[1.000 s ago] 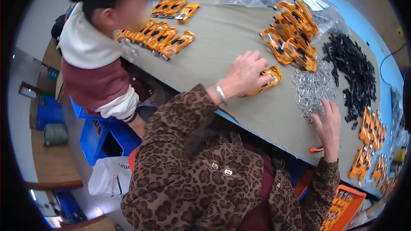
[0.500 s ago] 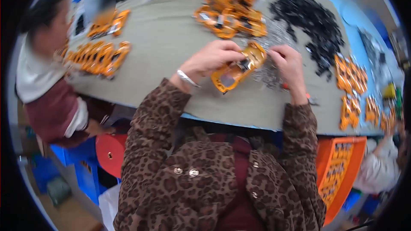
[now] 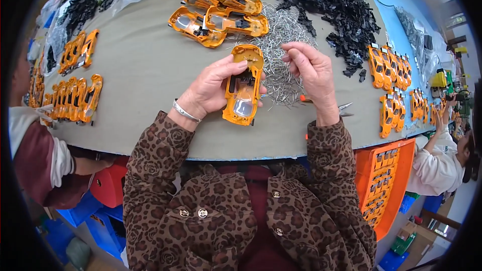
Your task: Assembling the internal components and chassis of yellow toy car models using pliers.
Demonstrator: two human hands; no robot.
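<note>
Head view: we find our left hand (image 3: 211, 84) gripping an orange car shell (image 3: 241, 94) above the table (image 3: 145, 75), hollow side up, long axis pointing away from us, far end slightly right. Our right hand's (image 3: 314, 73) fingertips pinch narrowly near metal pins (image 3: 288, 30); contents cannot be determined.

Assembly workshop, by the long worktable (image 3: 135, 105) of heaped car shells (image 3: 236, 22) and metal pins (image 3: 283, 32).

Text: none legible | labels: none legible | numbers, signs: none legible
</note>
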